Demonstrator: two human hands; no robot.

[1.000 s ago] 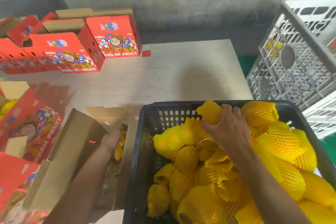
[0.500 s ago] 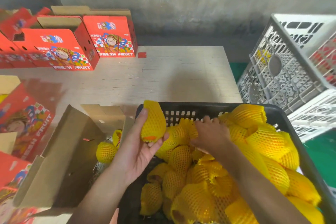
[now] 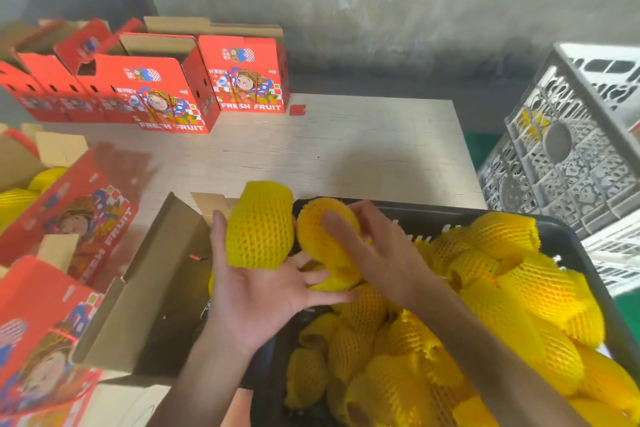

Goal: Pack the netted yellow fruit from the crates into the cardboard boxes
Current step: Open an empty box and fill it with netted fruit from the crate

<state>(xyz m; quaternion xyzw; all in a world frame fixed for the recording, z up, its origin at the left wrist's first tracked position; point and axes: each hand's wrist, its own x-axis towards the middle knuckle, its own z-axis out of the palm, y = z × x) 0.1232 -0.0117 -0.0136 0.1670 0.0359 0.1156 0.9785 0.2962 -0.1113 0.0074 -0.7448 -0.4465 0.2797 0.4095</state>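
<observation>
A black crate (image 3: 573, 242) at the lower right is heaped with netted yellow fruit (image 3: 512, 291). Left of it an open cardboard box (image 3: 149, 291) shows its brown inside. My left hand (image 3: 263, 302) is palm up over the crate's left edge and holds one netted fruit (image 3: 259, 225) upright, with the thumb along the fruit's left side. My right hand (image 3: 381, 263) grips a second netted fruit (image 3: 322, 239) right beside the first, above my left hand's spread fingers.
Red "Fresh Fruit" boxes (image 3: 162, 97) stand open at the table's back left. More red boxes (image 3: 79, 215) lie at the left, one holding fruit (image 3: 17, 201). Stacked white crates (image 3: 571, 149) stand at the right. The wooden table (image 3: 346, 149) stretches behind the crate.
My left hand came out of the box, took a fruit and raised it. My right hand lifted another fruit out of the crate and brought it next to the first.
</observation>
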